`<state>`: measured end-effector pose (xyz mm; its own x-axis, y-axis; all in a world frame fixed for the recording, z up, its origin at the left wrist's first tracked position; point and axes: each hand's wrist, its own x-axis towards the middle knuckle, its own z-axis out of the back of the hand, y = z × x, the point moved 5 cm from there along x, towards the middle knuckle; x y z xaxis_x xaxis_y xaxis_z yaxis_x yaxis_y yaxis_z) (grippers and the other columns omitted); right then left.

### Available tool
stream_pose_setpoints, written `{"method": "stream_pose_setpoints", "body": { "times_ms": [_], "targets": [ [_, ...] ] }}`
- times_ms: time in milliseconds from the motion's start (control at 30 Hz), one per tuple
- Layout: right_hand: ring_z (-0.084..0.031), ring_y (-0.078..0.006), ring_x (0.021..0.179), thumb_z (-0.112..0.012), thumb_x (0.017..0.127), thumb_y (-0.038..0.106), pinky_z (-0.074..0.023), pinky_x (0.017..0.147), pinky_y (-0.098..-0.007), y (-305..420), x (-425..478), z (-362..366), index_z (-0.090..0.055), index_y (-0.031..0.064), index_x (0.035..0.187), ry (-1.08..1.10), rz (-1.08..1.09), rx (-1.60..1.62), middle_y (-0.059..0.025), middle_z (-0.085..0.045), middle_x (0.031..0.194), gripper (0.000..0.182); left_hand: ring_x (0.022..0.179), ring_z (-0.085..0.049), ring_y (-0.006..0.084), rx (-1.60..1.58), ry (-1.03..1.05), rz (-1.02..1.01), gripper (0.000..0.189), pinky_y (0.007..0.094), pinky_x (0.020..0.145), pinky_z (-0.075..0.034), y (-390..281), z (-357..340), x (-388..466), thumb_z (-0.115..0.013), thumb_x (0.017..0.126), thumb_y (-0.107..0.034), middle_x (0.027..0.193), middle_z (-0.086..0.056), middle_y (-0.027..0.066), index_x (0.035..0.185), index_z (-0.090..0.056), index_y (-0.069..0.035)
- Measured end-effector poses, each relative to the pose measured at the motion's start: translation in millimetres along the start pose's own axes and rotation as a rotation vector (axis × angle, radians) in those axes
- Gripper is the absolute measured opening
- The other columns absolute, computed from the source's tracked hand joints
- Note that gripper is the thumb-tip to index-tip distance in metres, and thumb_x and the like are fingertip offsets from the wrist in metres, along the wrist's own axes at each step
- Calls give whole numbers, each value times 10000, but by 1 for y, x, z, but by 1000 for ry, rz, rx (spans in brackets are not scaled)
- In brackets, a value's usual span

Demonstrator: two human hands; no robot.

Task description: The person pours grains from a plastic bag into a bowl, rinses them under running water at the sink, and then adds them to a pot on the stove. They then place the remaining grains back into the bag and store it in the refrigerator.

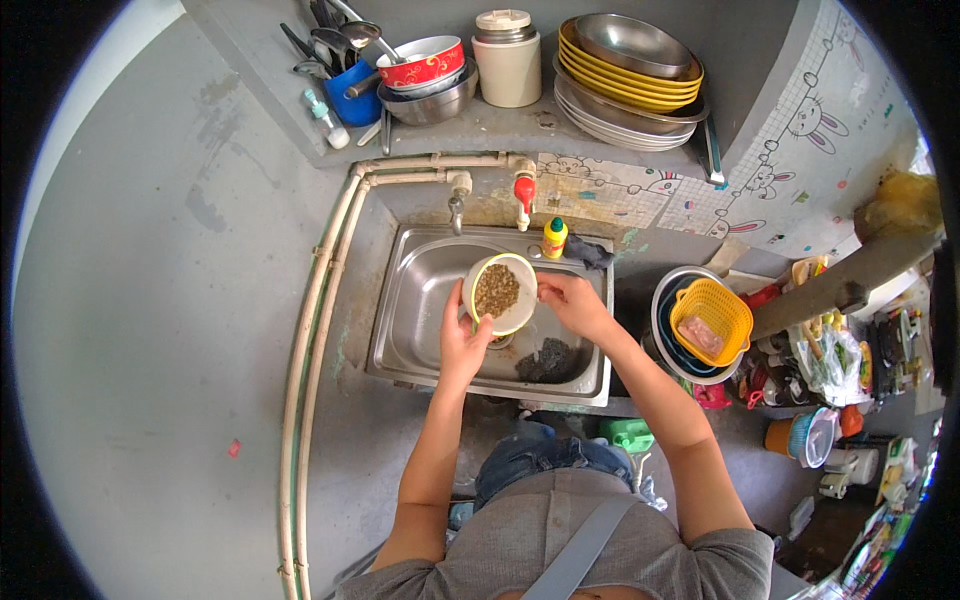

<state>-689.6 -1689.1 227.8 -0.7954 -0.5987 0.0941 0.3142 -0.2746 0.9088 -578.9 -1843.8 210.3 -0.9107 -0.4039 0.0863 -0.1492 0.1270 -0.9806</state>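
My left hand (466,341) holds a white bowl with a yellow-green rim (523,307) over the stainless steel sink (420,289). Small brown-green grains (496,291), perhaps beans, lie in the bowl, which is tilted. Close to the bowl's right side is my right hand (568,300), its fingers bent and partly hidden; whether they grip the rim is unclear. A dark mesh-like clump (547,361) rests in the basin at the lower right. Behind the bowl, on the sink's back ledge, stand a yellow bottle with a green cap (555,238) and a dark cloth (589,252).
Above the sink are a metal tap (456,214) and a red-handled tap (524,191). A shelf (510,127) bears stacked plates, bowls and a thermos-like container (508,64). Right of the sink, a yellow basket (720,307) holding a pinkish item sits in a metal basin (664,289).
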Motion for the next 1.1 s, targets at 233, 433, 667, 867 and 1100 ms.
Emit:
{"method": "stream_pose_setpoints", "body": {
  "times_ms": [233,433,667,867,1100],
  "targets": [
    [-630,-271,744,-516,811,69,-473,689,-318,2,0,5,-571,67,1103,4,-27,18,-182,-622,808,297,1150,-440,248,-26,-17,-9,652,319,917,-423,-10,-6,3,-495,780,94,1293,-338,160,1352,-193,11],
    [-619,-280,727,-507,823,96,-468,685,-322,6,1,9,-572,80,1107,16,-35,-24,-197,-608,801,291,1171,-423,246,-15,-19,-51,664,327,950,-396,-9,-7,5,-508,767,100,1293,-344,158,1350,-206,8],
    [-620,-256,698,-516,815,82,-470,668,-313,9,2,13,-578,84,1098,-3,-1,0,-190,-609,779,290,1166,-429,235,-16,-21,-33,678,324,950,-396,-20,-14,5,-508,762,117,1294,-351,147,1356,-205,-2],
    [-615,-228,673,-519,813,79,-470,662,-300,1,5,13,-580,82,1094,-14,17,19,-173,-614,766,288,1162,-433,230,41,-23,-85,682,321,947,-398,-17,-14,6,-511,761,122,1289,-362,149,1356,-203,-4],
    [-609,-190,683,-530,811,77,-468,668,-292,7,4,17,-577,80,1101,0,0,10,-155,-624,775,294,1162,-434,228,27,-4,-122,689,320,950,-394,-24,-19,6,-510,761,126,1284,-373,148,1360,-199,-14]
  ]
}}
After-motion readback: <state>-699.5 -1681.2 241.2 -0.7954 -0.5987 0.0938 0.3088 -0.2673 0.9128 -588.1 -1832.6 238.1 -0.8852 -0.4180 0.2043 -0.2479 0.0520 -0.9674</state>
